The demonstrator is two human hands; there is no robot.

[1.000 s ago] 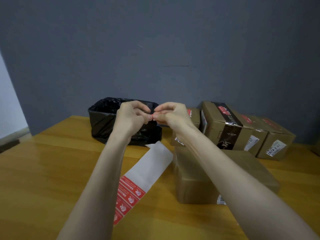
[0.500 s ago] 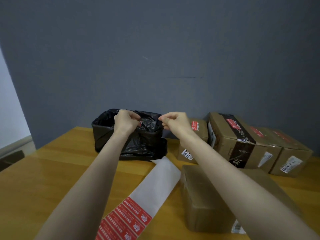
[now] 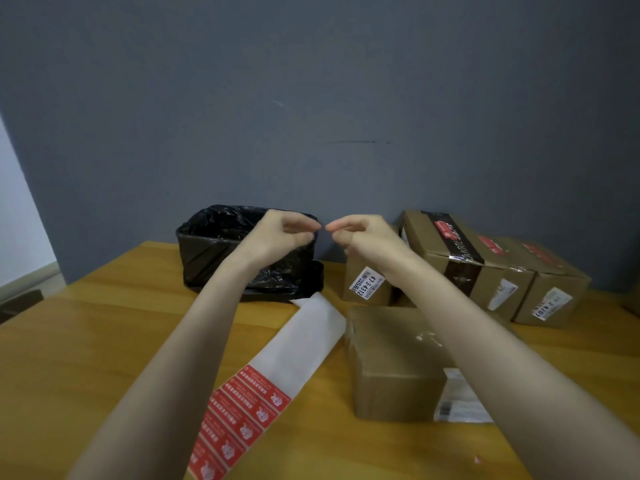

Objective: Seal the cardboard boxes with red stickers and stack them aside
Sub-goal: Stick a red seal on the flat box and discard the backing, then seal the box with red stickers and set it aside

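Observation:
My left hand [image 3: 280,233] and my right hand [image 3: 363,237] are raised above the black-lined bin [image 3: 214,244], fingers curled, their pinched fingertips almost meeting. Nothing shows between them. A long white backing strip [image 3: 308,341] lies on the table below, with red stickers [image 3: 242,410] on its near end. A plain cardboard box [image 3: 391,362] lies right of the strip, under my right forearm, with a white label on its near right side.
Three cardboard boxes with red stickers stand against the grey wall at the back right: a small one [image 3: 367,282], one with black tape [image 3: 446,251] and one at the far right [image 3: 554,285]. The wooden table [image 3: 104,341] stretches out to the left.
A second ago both hands pinched a small red piece together. They parted over the bin and have now drawn close again. The view has tilted up slightly.

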